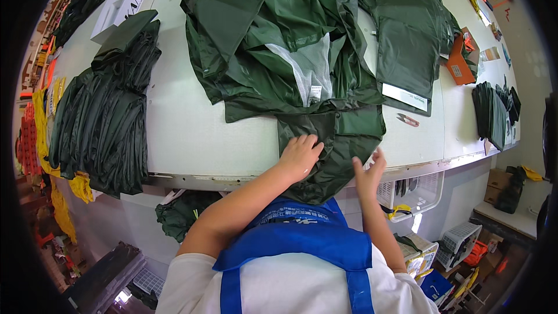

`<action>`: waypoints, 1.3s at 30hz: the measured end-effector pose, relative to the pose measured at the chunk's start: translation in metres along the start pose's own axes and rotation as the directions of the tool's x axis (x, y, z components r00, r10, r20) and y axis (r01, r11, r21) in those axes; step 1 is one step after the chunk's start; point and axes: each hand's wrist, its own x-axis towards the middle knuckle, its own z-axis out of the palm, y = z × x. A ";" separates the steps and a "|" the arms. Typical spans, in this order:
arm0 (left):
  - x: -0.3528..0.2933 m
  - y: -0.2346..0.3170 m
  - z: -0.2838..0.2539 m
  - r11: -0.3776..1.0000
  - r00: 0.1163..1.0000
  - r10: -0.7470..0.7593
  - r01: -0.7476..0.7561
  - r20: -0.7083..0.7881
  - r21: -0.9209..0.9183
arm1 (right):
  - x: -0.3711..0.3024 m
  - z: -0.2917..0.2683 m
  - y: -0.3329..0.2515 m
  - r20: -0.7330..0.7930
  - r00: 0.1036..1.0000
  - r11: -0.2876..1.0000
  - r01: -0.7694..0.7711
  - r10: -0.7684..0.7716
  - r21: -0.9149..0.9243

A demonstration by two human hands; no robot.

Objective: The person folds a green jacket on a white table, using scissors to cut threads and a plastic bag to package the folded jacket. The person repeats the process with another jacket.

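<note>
A dark green rain jacket (232, 38) lies spread on the white table, showing white mesh lining (317, 70) and a small label near its collar. Its nearest part, a flap that may be the hood (360, 125), hangs over the front edge toward my blue apron. My left hand (301, 157) rests on the left side of this flap, fingers curled onto the cloth; its fingertips are partly hidden in the folds. At the flap's right edge is my right hand (370, 176), thumb and fingers apart, close beside the cloth.
Folded dark green garments (104, 122) are stacked at left, near a white box (122, 3). More green garments (407, 29) lie at right with a white card (405, 97), thread snips (408, 120) and an orange box (463, 58). A white basket (412, 195) sits below the table edge.
</note>
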 end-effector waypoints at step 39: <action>-0.014 -0.054 0.008 0.978 0.988 0.150 -0.142 -0.043 0.150 | 0.057 0.019 -0.009 0.599 0.618 0.850 0.471 -0.510 0.238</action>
